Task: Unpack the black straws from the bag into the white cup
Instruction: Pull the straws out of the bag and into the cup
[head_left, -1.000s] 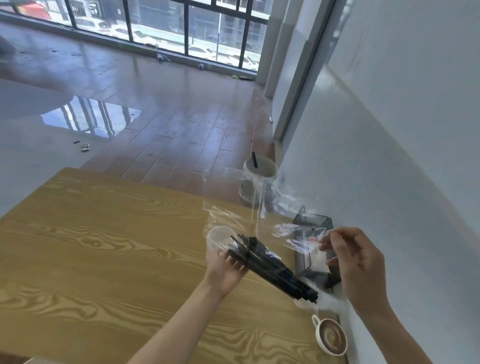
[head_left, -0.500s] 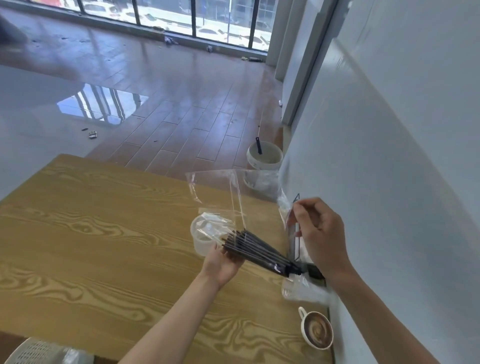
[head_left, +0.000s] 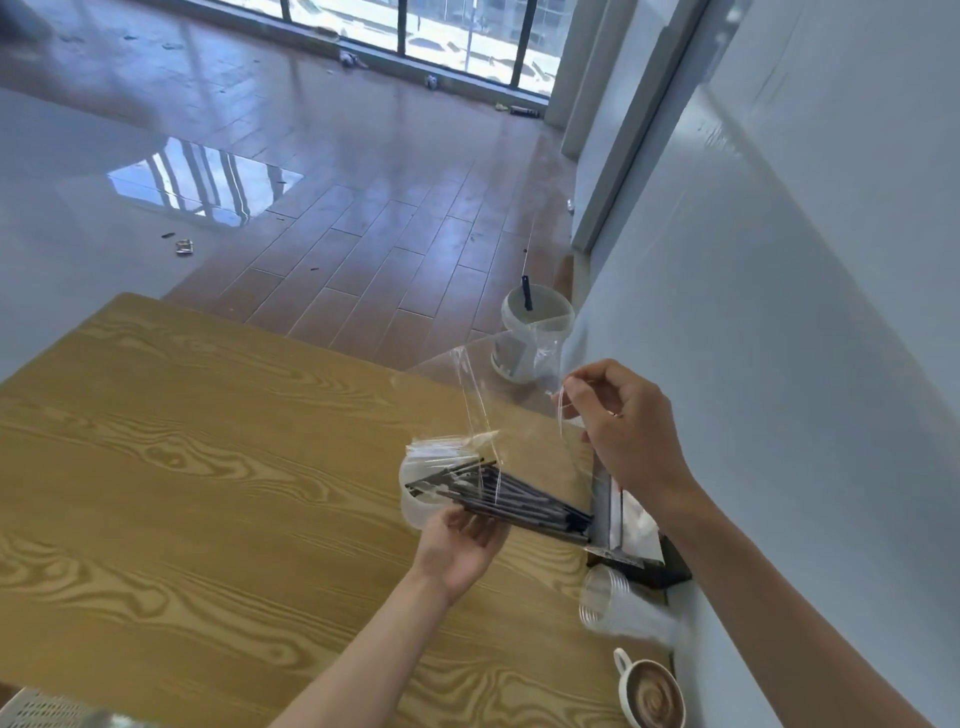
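A bundle of black straws (head_left: 498, 496) lies almost level above the wooden table (head_left: 208, 467), fanned at its left end. My left hand (head_left: 460, 545) holds the bundle from below, palm up. My right hand (head_left: 618, 426) pinches the upper edge of the clear plastic bag (head_left: 488, 410), which hangs loose around the straws. A translucent white cup (head_left: 415, 506) stands on the table right behind the left hand, under the straws' left ends. The straws' right ends point at a black holder by the wall.
A black and clear holder (head_left: 623, 535) stands against the white wall (head_left: 779, 364) at the table's right edge. Stacked clear cups (head_left: 608, 603) lie beside it, and a coffee cup (head_left: 649, 696) sits nearer me. A white bucket (head_left: 530, 332) stands on the floor beyond the table.
My right hand has lifted the bag's edge up and away, so the bag has slid off more of the straws. The bundle has tipped from steeply slanted to almost level over the cup.
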